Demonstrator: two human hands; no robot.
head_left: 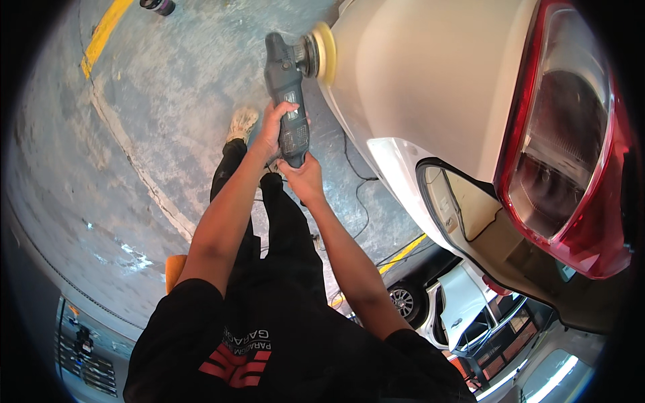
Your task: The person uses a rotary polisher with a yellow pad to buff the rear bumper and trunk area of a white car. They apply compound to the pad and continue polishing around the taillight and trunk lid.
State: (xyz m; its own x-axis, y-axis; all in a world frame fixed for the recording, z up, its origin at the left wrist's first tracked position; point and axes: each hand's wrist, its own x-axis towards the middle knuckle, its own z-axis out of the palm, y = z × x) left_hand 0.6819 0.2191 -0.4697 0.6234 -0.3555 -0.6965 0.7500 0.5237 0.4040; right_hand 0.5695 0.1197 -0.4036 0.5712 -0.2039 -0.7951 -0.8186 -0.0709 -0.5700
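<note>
The person in black clothes stands over the concrete floor (101, 134) and holds a dark electric polisher (287, 101) with both hands. The right hand (306, 178) is closed around the rear end of the polisher body, at the point where the black cable (359, 195) goes down to the floor. The left hand (272, 131) is just in front of it, with the fingers wrapped around the middle of the body from the left side. Beyond both hands the machine reaches forward, and its round yellow foam pad (326, 50) is pressed flat against the white car panel (430, 74). To the right of this panel sits the red tail light (571, 154). Farther away, a yellow line (101, 33) is painted on the floor.
</note>
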